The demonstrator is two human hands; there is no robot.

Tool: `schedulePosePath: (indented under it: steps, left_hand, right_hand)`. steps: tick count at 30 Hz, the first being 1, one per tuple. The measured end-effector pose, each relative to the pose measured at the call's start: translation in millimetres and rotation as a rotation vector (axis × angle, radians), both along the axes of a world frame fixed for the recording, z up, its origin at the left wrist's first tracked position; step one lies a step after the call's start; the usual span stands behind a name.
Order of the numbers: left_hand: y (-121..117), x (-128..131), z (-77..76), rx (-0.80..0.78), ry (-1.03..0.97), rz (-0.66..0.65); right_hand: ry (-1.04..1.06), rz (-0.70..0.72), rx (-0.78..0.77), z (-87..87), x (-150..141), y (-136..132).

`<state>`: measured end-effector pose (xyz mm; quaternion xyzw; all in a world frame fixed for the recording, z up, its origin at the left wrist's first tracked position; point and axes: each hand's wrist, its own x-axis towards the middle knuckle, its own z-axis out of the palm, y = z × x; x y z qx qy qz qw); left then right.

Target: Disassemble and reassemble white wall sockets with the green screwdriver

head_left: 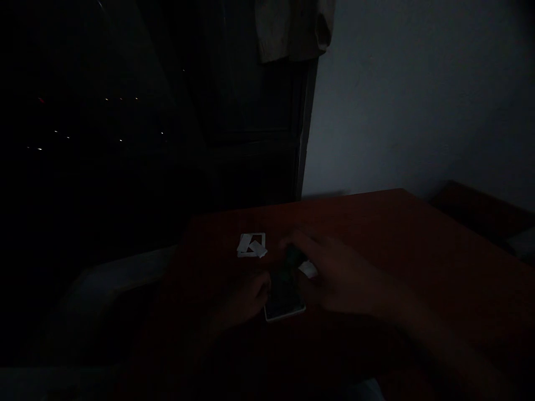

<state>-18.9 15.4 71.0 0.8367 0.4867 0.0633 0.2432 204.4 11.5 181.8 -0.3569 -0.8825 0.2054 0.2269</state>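
Your left hand [252,295] meets the dark slab [285,305], your right hand [336,273] curves over it; I cannot tell either grip.

Left hand [251,295] and right hand [334,270] bare; right forearm [422,323] seemingly bare too.

1. Very dim overall; the far left sinks to near black.
2. The wall [418,100] at far right forms the largest paler area, grey.
3. Tiny lights [40,148] dot the far-left darkness.
4. The table [388,234] shows dull red.
5. The right hand [330,267] looks blurred; the left hand [251,295] fades into shadow.
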Motion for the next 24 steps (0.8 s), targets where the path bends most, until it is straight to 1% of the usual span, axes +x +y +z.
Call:
schedulePosePath:
  steps: [5,11,15,19,24]
  left_hand:
    - [-4.7,-2.7,0.9,-0.007,-0.034,0.010]
    - [-5.1,-3.6,0.4,-0.032,-0.071,0.021]
    - [-4.2,-2.7,1.5,-0.064,-0.055,0.028]
    - [-4.8,-1.7,0.5,-0.066,-0.042,0.037]
    - [-5.4,1.3,-0.7,-0.017,0.015,0.049]
  right_hand:
    - [0.004,-0.056,-0.040,-4.0,2.3,2.3]
    - [0.058,-0.021,-0.040,-6.2,4.9,0.4]
    - [0.055,0.003,-0.028,-6.5,5.7,0.1]
    - [0.021,-0.055,-0.033,-7.9,6.0,2.5]
    - [0.101,-0.060,-0.048,-10.9,13.1,2.6]
